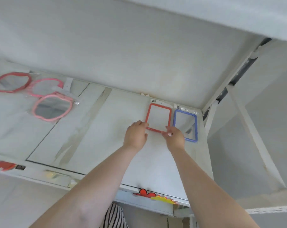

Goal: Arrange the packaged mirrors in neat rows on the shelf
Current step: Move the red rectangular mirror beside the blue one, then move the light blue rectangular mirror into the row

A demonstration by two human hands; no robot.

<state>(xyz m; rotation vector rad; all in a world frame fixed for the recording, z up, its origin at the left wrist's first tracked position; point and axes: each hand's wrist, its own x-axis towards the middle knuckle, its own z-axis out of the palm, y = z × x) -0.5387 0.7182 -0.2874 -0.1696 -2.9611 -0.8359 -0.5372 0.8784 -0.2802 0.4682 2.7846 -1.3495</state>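
A red-framed rectangular mirror (158, 117) in clear packaging lies flat on the white shelf (106, 137), near the back right corner. My left hand (135, 134) pinches its near left corner and my right hand (174, 137) pinches its near right corner. A blue-framed rectangular mirror (185, 125) lies right beside it, against the shelf's right wall. At the far left lie three apple-shaped packaged mirrors: a red one (11, 82), a pink one (47, 87) and a lighter pink one (52, 106), overlapping loosely.
The shelf's back wall (139, 63) rises behind the mirrors, and a white upright post (208, 122) closes the right side. Red and yellow price stickers (154, 195) sit on the front edge. Another sticker (6, 166) is at the front left.
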